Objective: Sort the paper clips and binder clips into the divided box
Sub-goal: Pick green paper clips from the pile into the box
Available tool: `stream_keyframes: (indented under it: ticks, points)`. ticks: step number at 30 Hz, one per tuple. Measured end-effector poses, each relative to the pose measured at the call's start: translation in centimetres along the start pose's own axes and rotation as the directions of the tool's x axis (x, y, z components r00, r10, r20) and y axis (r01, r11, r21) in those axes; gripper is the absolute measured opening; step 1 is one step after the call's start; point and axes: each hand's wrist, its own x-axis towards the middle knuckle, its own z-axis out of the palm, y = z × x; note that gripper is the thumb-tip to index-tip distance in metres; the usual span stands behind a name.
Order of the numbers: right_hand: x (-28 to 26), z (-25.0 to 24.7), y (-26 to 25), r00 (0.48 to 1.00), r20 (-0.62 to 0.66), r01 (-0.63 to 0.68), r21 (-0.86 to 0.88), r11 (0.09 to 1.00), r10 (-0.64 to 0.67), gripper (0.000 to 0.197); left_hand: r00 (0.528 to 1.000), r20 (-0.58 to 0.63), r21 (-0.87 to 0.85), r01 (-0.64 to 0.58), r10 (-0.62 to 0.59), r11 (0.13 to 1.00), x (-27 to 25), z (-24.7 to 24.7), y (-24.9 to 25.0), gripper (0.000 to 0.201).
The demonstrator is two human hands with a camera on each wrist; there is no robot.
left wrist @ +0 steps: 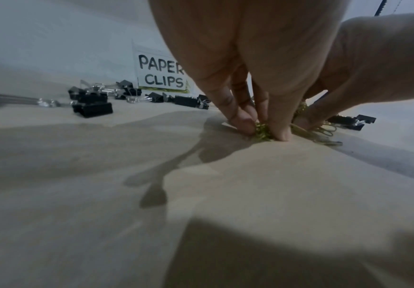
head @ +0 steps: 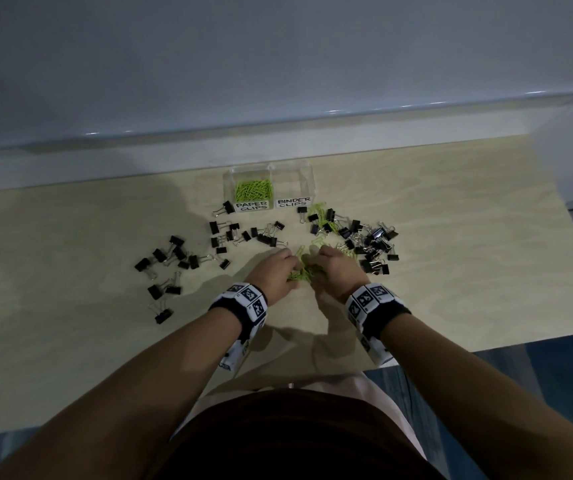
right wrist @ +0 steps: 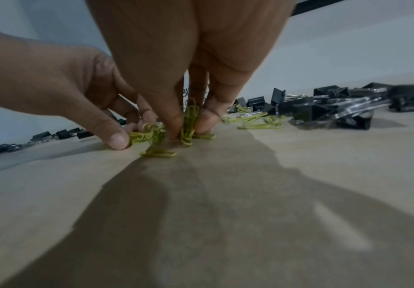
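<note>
A clear divided box point(head: 307, 174) stands at the back of the table. Its left half, labelled PAPER CLIPS point(head: 252, 206), holds green paper clips point(head: 253, 189); its right half, labelled BINDER CLIPS point(head: 293, 203), looks empty. My left hand point(head: 273, 271) and right hand point(head: 333, 270) meet in the middle of the table over a small heap of green paper clips point(head: 304, 271). In the left wrist view the left thumb and fingers pinch a bunch of clips point(left wrist: 262, 132) against the table. In the right wrist view the right fingers pinch a bunch of clips point(right wrist: 188, 120) standing on end.
Black binder clips lie scattered in three groups: far left point(head: 170, 261), centre left point(head: 243, 233) and right point(head: 368, 244). More green paper clips point(head: 323, 216) are mixed into the right group. The wooden table point(head: 451, 271) ends at a wall behind the box.
</note>
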Motion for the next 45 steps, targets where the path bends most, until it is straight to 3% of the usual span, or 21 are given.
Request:
stream_keyframes:
  ticks: [5, 7, 9, 11, 14, 17, 20, 24, 26, 29, 33, 35, 38, 41, 45]
  points:
    - [0.3, -0.8, 0.5, 0.997, -0.073, 0.001, 0.07, 0.998, 0.004, 0.014, 0.998, 0.039, 0.116, -0.061, 0.057, 0.991, 0.6, -1.0, 0.1, 0.025]
    - [0.7, -1.0, 1.1, 0.989, -0.123, -0.06, 0.153, 0.986, 0.079, 0.016, 0.995, 0.057, 0.17, -0.088, 0.08, 0.981, 0.6, -1.5, -0.1, 0.024]
    - [1.3, -1.4, 1.5, 0.972, -0.094, -0.183, 0.261, 0.948, 0.214, 0.02, 0.995, 0.046, 0.164, -0.09, 0.084, 0.982, 0.6, -2.1, -0.5, 0.021]
    - [2.2, -2.1, 1.5, 0.95, -0.038, -0.269, 0.405, 0.874, 0.311, 0.018, 0.999, 0.0, 0.068, -0.038, 0.038, 0.997, 0.4, -2.7, -1.3, 0.016]
    - [4.3, -3.9, 0.5, 0.939, -0.017, -0.273, 0.575, 0.771, 0.345, 0.017, 0.988, -0.109, -0.234, 0.083, -0.111, 0.969, 0.3, -4.1, -2.4, 0.014]
    - [7.2, -6.4, -2.1, 0.947, -0.073, -0.198, 0.634, 0.748, 0.312, 0.015, 0.942, -0.221, -0.455, 0.131, -0.254, 0.881, 0.5, -6.7, -3.3, 0.011]
    - [10.9, -8.1, -4.9, 0.954, -0.112, -0.135, 0.67, 0.73, 0.278, 0.013, 0.878, -0.314, -0.558, 0.136, -0.361, 0.819, 1.3, -9.8, -4.6, 0.009]
    - [15.1, -8.2, -7.2, 0.943, -0.136, -0.164, 0.604, 0.78, 0.304, 0.015, 0.79, -0.393, -0.568, 0.195, -0.471, 0.8, 3.3, -12.5, -5.4, 0.009]
    - [15.7, -8.1, -7.8, 0.954, -0.119, -0.182, 0.498, 0.848, 0.274, 0.018, 0.779, -0.396, -0.495, 0.265, -0.486, 0.828, 4.6, -13.1, -5.5, 0.014]
    - [14.9, -8.1, -7.2, 0.956, -0.162, -0.16, 0.412, 0.897, 0.245, 0.023, 0.8, -0.378, -0.396, 0.315, -0.466, 0.862, 5.7, -13.1, -5.1, 0.028]
    - [10.8, -7.4, -3.9, 0.969, -0.203, -0.076, 0.292, 0.953, 0.14, 0.018, 0.873, -0.385, -0.207, 0.235, -0.3, 0.95, 4.6, -11.9, -3.5, 0.026]
    - [8.2, -6.3, -2.2, 0.986, -0.128, -0.082, 0.205, 0.975, 0.11, 0.019, 0.917, -0.35, -0.124, 0.159, -0.193, 0.979, 3.2, -10.2, -2.8, 0.021]
    - [5.4, -3.4, -0.7, 0.994, 0.077, -0.074, 0.016, 0.997, 0.072, 0.03, 0.981, -0.171, -0.05, 0.088, -0.096, 0.995, 0.9, -6.4, -2.5, 0.017]
    - [3.1, -0.7, -0.3, 0.983, 0.176, 0.07, -0.082, 0.994, -0.055, 0.052, 0.992, -0.021, -0.045, 0.124, -0.125, 0.991, -0.6, -3.1, -2.4, 0.03]
    - [0.7, 0.6, 0.5, 0.969, 0.096, 0.238, -0.145, 0.96, -0.226, 0.048, 0.989, 0.007, -0.148, 0.15, -0.151, 0.977, -0.9, -0.9, -1.5, 0.047]
